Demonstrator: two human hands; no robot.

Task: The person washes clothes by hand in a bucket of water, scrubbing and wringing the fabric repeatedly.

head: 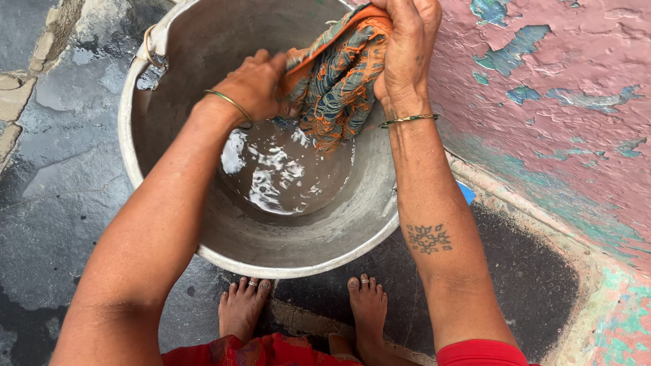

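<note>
A wet orange and blue patterned cloth (339, 88) hangs bunched over a large metal bucket (169, 129). My left hand (254, 85) grips the cloth's left end. My right hand (407, 47) clutches its upper right part near the bucket's rim. Both hands hold the cloth above the murky water (278, 176) at the bottom of the bucket. A thin bangle circles each wrist.
The bucket stands on wet dark stone floor (61, 203). A peeling pink wall (556, 102) rises close on the right, with a low ledge at its base. My bare feet (244, 305) stand just in front of the bucket. A blue object (466, 193) peeks out beside the bucket.
</note>
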